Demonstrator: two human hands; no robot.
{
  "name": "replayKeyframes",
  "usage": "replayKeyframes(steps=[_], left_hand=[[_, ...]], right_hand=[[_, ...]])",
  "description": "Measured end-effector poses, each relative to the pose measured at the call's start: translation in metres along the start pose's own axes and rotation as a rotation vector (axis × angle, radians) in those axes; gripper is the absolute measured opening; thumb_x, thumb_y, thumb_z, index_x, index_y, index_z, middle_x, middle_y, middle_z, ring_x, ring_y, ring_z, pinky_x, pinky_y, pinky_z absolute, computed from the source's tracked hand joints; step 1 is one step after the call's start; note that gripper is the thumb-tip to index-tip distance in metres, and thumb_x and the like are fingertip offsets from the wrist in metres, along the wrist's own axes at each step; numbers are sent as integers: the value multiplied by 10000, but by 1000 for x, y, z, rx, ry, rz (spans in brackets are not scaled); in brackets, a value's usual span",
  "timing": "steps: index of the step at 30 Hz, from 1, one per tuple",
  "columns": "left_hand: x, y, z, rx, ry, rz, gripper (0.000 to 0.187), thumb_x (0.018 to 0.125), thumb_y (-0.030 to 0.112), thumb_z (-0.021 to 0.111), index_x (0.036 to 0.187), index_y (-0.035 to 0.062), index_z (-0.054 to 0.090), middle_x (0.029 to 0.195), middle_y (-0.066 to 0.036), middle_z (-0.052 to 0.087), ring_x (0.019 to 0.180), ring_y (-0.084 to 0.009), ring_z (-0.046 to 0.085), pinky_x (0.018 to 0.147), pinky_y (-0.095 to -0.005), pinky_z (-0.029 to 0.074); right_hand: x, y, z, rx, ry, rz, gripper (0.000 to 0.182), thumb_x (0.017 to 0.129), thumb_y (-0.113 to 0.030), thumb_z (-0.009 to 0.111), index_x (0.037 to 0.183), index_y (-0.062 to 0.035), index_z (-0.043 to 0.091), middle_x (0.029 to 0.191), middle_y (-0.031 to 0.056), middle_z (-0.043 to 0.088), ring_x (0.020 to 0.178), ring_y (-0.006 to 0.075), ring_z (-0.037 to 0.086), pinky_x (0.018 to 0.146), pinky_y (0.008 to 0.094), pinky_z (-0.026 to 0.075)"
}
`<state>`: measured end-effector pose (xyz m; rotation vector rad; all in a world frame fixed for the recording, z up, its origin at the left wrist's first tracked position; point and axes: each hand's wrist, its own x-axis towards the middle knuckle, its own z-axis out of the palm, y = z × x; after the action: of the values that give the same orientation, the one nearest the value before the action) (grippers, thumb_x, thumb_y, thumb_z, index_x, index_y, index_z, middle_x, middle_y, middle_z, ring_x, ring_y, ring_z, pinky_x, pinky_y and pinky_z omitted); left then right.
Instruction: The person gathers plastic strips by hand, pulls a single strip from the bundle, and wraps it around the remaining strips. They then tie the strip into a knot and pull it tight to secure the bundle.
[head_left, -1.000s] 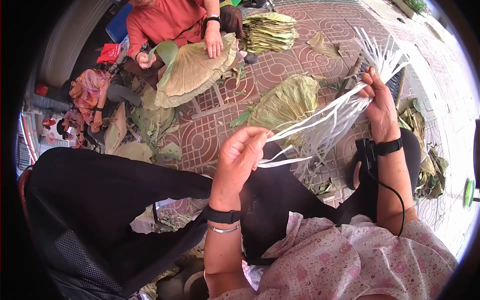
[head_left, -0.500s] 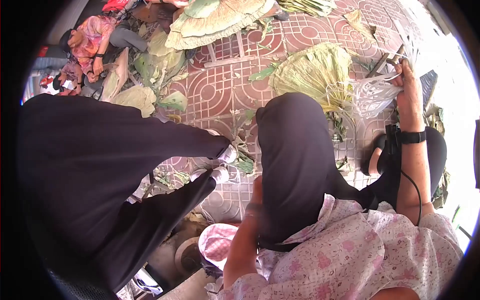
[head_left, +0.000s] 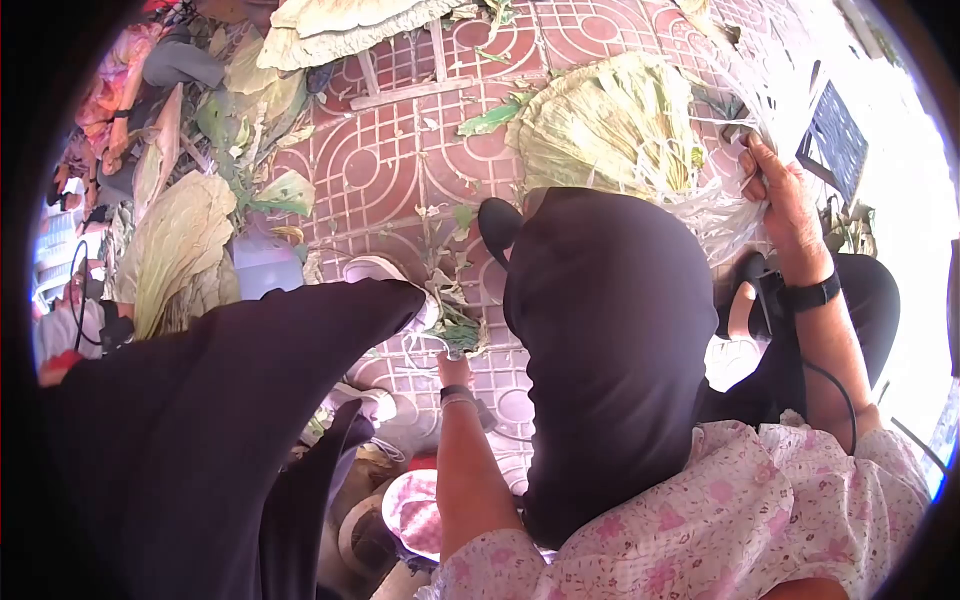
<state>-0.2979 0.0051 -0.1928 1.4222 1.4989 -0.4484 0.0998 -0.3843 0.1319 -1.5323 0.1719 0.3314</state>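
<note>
My right hand point(head_left: 782, 190) is closed around a bundle of white plastic strips point(head_left: 735, 215), whose ends spread above and below the fingers. Just left of it, a fan-shaped stack of yellow-green dried leaves point(head_left: 595, 125) lies on the tiles, with some strips against its right edge. My left hand point(head_left: 454, 370) reaches down between my knee and another person's shoes, beside green leaf scraps point(head_left: 460, 332). Its fingers look closed, and what they hold, if anything, is too small to name.
Another person's dark-trousered leg point(head_left: 230, 400) and pale shoe point(head_left: 385, 275) are close on my left. A large pale leaf stack point(head_left: 350, 30) stands at the top. Loose leaves point(head_left: 180, 245) pile up at left. A dark mesh panel point(head_left: 838, 140) leans at right. A pink-and-white hat point(head_left: 415, 510) lies below.
My left hand has come out from beside my knee and moved forward toward the floor scraps. My right hand has shifted slightly left and down with the strips. The view has turned.
</note>
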Motion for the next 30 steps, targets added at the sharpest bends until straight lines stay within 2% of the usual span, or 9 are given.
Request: replayKeyframes(steps=[3, 6, 10, 16, 19, 20, 23, 26, 30], left_hand=[[28, -22, 13, 311, 253, 224, 455, 802, 119, 651, 1198, -50, 505, 844, -202, 644, 653, -275, 642, 577, -405, 538], [20, -30, 16, 641, 232, 353, 365, 829, 116, 581, 1149, -57, 554, 943, -209, 679, 761, -303, 660, 705, -430, 529], [17, -36, 27, 642, 48, 217, 331, 839, 184, 582, 1083, -40, 598, 929, -204, 688, 820, -311, 665, 762, -430, 523], [15, -99, 47, 614, -17, 532, 342, 770, 312, 708, 864, -16, 690, 843, -222, 694, 858, -357, 681, 780, -423, 535], [-71, 11, 17, 231, -169, 464, 295, 820, 259, 691, 896, -24, 664, 814, -166, 705, 790, -265, 686, 709, -350, 521], [-88, 37, 14, -37, -152, 509, 186, 894, 181, 635, 911, -4, 631, 817, -98, 706, 709, -162, 643, 645, -302, 488], [-176, 159, -6, -746, -292, 279, 98, 968, 147, 563, 950, 53, 582, 730, -21, 639, 593, -72, 525, 568, -232, 421], [-194, 223, -11, -613, -320, 721, 107, 1002, 163, 538, 1008, 71, 592, 685, 25, 571, 579, -36, 479, 535, -196, 366], [-266, 320, -11, -411, -380, 936, 169, 1012, 162, 525, 1129, 77, 612, 658, 65, 490, 568, -15, 407, 515, -179, 302]], right_hand=[[-4, 2, 16, -22, -41, 34, 213, 969, -234, 610, 1044, -38, 649, 748, -48, 536, 578, 43, 366, 539, 194, 311], [-2, 4, 27, -50, -61, 68, 231, 968, -248, 609, 1036, -31, 648, 749, -55, 533, 585, 38, 368, 542, 186, 301], [-8, 5, 42, -61, -114, 75, 212, 968, -248, 602, 1023, -48, 646, 752, -52, 542, 595, 31, 386, 540, 189, 303], [-16, 7, 45, -67, -170, 63, 195, 991, -246, 569, 1006, -58, 614, 731, -45, 535, 555, 37, 370, 531, 199, 311], [-21, 13, 43, 33, -191, 142, 208, 994, -261, 571, 1013, -58, 611, 733, -49, 524, 548, 35, 364, 529, 199, 306], [-21, 13, 43, 80, -194, 174, 214, 994, -268, 572, 1016, -59, 610, 732, -51, 518, 546, 34, 361, 528, 199, 305], [-22, 10, 43, 230, -285, 171, 195, 971, -254, 616, 1016, -64, 615, 733, -58, 486, 539, 34, 355, 521, 202, 302], [-23, 5, 46, 348, -312, 194, 169, 926, -210, 667, 982, -60, 615, 728, -29, 519, 524, 53, 366, 503, 209, 327], [-27, -5, 48, 491, -324, 324, 200, 934, -215, 647, 992, -26, 610, 719, 2, 548, 500, 65, 369, 497, 235, 326]])
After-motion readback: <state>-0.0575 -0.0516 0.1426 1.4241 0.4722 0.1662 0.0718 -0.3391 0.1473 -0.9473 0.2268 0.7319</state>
